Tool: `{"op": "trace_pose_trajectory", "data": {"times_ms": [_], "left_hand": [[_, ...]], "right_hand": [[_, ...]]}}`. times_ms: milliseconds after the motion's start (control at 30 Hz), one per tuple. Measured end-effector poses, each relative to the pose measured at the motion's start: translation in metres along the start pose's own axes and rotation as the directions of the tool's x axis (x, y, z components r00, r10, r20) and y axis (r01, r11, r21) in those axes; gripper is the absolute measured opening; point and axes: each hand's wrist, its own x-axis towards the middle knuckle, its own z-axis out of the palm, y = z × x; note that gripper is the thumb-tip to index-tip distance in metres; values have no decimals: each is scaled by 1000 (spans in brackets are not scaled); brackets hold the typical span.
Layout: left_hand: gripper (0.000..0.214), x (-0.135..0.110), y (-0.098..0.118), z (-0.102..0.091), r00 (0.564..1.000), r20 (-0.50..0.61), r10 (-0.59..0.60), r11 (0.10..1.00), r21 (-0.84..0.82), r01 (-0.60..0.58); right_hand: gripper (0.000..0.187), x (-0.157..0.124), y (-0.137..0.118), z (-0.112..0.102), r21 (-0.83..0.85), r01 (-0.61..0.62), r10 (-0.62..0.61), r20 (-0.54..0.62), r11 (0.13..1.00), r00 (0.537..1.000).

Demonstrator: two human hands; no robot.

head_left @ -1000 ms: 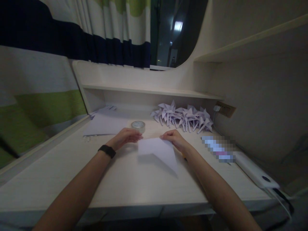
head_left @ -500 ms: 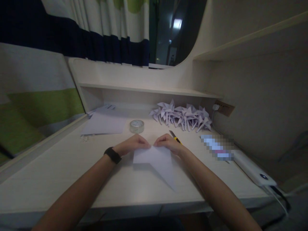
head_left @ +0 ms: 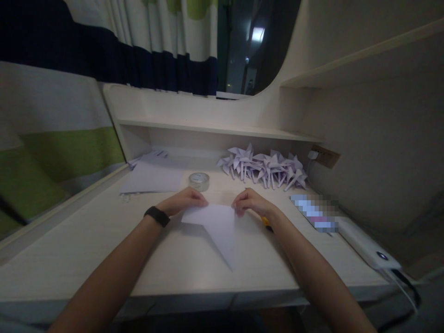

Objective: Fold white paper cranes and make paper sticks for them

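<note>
- Desk [head_left: 86, 249] is pale wood w/ a low shelf at the back; striped curtain [head_left: 52, 152] far left of the tape roll [head_left: 199, 181], dark window above it.
- Stack of flat sheets [head_left: 152, 178] lies just left of the tape roll, unfolded; loose ones behind it.
- Left hand [head_left: 183, 201] is near-side and a bit left of the tape roll, black wristband [head_left: 157, 216] on the wrist. Fingers curled, tips closed on the top-left edge of the folded sheet [head_left: 217, 226].
- Folded sheet lies on the desk on the near side of the tape roll, btwn the 2 hands: straight top edge, long point running toward the desk's front edge.
- Right hand [head_left: 251, 202] is near-side and right of the tape roll, fingertips pinched shut on the sheet's top-right corner.
- Yellow cutter [head_left: 266, 223] is partly hidden under the right wrist.
- Pile of finished paper pinwheels [head_left: 265, 169] sits right of the tape roll, at the back.
- White power bank [head_left: 367, 245] w/ cable lies far right of the tape roll.
- Progress, my read: many pieces done, judging by the pile. This 1 looks only part-folded, nowhere near the pile's shape, so most folds seem left. Flat stack suggests more sheets unused.
</note>
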Motion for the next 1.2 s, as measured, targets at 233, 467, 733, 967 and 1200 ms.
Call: {"op": "trace_pose_trajectory", "data": {"times_ms": [233, 467, 733, 967, 1200], "left_hand": [[33, -1, 0, -4, 986, -165, 2, 1000, 17, 1], [35, 7, -3, 11, 982, -190, 21, 1000, -16, -25], [30, 4, 6, 23, 999, -46, 28, 1000, -9, -29], [30, 3, 13, 36, 999, -32, 39, 999, 38, -38], [28, 4, 9, 37, 998, -61, 13, 1000, 25, -12]], "right_hand": [[29, 3, 7, -17, 93, 66, -44, -214, 993, 976], [38, 13, 9, 13, 125, 75, -38, -270, 989, 962], [35, 16, 13, 21, 12, 43, -39, -232, 999, 972], [33, 17, 20, 29, -12, 77, -78, -172, 997, 982], [28, 21, 23, 28, 43, 88, -76, -218, 995, 973]]}}
